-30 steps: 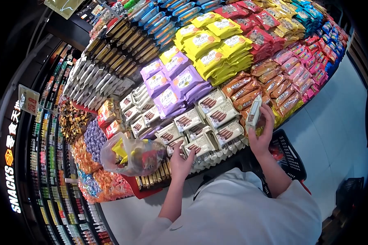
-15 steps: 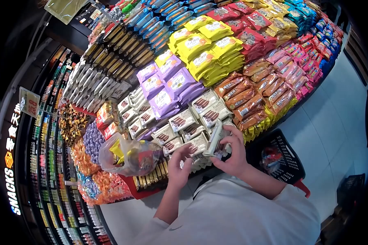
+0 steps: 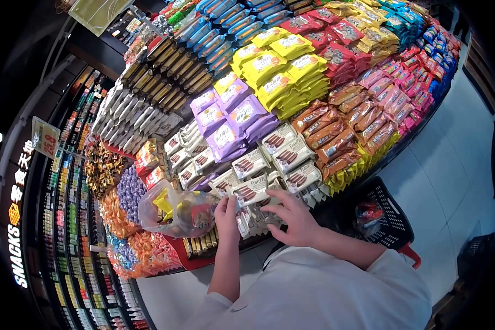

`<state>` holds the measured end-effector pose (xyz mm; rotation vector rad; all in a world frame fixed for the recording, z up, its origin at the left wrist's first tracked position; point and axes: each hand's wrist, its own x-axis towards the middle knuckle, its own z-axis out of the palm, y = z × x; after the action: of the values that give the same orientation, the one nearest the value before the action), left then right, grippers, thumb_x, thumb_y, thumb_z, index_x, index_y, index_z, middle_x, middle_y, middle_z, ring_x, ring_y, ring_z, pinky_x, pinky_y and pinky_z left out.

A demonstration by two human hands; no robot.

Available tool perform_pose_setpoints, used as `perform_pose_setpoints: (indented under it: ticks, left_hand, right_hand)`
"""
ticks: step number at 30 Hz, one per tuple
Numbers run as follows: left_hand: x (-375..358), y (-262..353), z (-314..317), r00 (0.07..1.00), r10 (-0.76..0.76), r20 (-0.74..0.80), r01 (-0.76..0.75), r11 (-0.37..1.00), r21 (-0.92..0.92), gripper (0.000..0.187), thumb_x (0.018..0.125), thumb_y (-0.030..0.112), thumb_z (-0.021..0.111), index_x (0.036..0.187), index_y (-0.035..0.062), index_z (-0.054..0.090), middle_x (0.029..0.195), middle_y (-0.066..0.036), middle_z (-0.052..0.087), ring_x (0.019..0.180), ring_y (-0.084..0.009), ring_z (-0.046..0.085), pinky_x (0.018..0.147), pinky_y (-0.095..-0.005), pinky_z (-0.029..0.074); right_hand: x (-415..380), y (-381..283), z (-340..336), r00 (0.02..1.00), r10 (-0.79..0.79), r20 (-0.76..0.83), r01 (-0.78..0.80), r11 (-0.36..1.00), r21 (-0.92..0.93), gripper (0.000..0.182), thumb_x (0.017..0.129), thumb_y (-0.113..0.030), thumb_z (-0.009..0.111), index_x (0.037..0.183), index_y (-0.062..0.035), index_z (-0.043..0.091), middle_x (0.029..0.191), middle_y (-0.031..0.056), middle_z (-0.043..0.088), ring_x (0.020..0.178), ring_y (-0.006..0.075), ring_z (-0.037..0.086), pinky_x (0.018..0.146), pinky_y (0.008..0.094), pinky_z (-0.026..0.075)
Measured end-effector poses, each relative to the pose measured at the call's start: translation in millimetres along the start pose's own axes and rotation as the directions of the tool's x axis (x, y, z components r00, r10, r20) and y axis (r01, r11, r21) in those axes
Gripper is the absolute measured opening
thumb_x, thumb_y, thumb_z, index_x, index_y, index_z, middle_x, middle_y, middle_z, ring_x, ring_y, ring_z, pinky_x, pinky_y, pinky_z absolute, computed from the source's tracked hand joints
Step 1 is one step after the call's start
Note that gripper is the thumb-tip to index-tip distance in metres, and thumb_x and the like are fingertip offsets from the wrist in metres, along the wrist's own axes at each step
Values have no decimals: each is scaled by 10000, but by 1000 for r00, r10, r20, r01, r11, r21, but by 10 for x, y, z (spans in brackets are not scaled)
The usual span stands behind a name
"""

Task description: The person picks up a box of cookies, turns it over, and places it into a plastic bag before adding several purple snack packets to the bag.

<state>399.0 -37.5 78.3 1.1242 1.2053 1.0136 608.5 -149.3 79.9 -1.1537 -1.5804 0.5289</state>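
My left hand (image 3: pixel 227 218) is raised at the front edge of a sweets display and grips the left end of a white biscuit pack (image 3: pixel 248 192) printed with brown wafers. That pack lies on top of a stack of the same white packs (image 3: pixel 291 157). To its right, my right hand (image 3: pixel 292 221) rests with fingers spread on the lower white packs and holds nothing. Both white-sleeved arms reach in from below.
A clear plastic bag of mixed sweets (image 3: pixel 173 209) lies left of my left hand. Purple packs (image 3: pixel 228 118), yellow packs (image 3: pixel 278 71) and brown packs (image 3: pixel 335 135) fill the display behind. A black shopping basket (image 3: pixel 390 220) stands on the floor at right. Snack shelves (image 3: pixel 66 220) run along the left.
My right hand carried the white pack from the brown packs at right down to the white stack and let go. My left hand took its end. The view shifted slightly.
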Motion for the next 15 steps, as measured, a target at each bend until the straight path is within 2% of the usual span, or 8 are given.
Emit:
perform_pose_setpoints:
  ticks: [3, 6, 7, 12, 14, 15]
  left_hand:
    - [182, -5, -24, 998, -61, -29, 63, 994, 89, 286, 1024, 243, 689, 1173, -2, 676, 889, -1, 692, 725, -68, 592, 636, -240, 462]
    - [381, -212, -30, 999, -9, -45, 17, 982, 189, 378, 989, 282, 739, 1223, -3, 653, 885, -24, 674, 711, -77, 582, 621, -244, 450]
    - [438, -289, -25, 996, -2, -86, 20, 976, 218, 433, 970, 286, 759, 1266, 13, 601, 906, -45, 665, 712, -91, 584, 618, -249, 442]
    - [489, -374, 157, 984, 45, -174, -17, 987, 159, 437, 958, 260, 757, 1263, 48, 528, 918, -50, 650, 735, -84, 546, 642, -261, 422]
    - [471, -329, 218, 991, 48, -127, -12, 963, 271, 416, 960, 261, 752, 1245, 47, 538, 938, -48, 650, 751, -73, 524, 657, -257, 409]
    - [464, -300, 254, 988, 34, -151, 19, 942, 335, 374, 966, 261, 740, 1210, 47, 555, 935, -43, 659, 769, -94, 551, 685, -274, 435]
  right_hand:
    - [-57, -21, 109, 999, -31, 8, 31, 999, -8, 409, 861, -148, 740, 1260, -116, 650, 1477, 161, 494, 1366, 387, 503, 1110, 482, 449]
    - [-100, -23, 124, 999, -24, 29, 24, 1000, -2, 412, 865, -120, 733, 1271, -113, 665, 1480, 162, 499, 1358, 373, 502, 1113, 469, 440]
    - [-106, -19, 115, 999, -24, 27, 24, 1000, -7, 412, 865, -120, 733, 1271, -113, 665, 1480, 162, 499, 1358, 373, 502, 1113, 469, 440]
    - [-154, 41, 84, 1000, 18, 11, -18, 1000, 1, 361, 886, -127, 710, 1243, -116, 663, 1411, 131, 541, 1307, 352, 540, 1095, 470, 448]
    - [-164, 44, 74, 1000, 13, 1, -13, 1000, -7, 358, 887, -130, 709, 1242, -114, 665, 1402, 130, 548, 1305, 352, 541, 1091, 469, 450]
    - [-170, 46, 71, 1000, 6, -8, -6, 1000, -13, 355, 888, -134, 708, 1240, -112, 666, 1393, 130, 555, 1302, 352, 542, 1088, 468, 452]
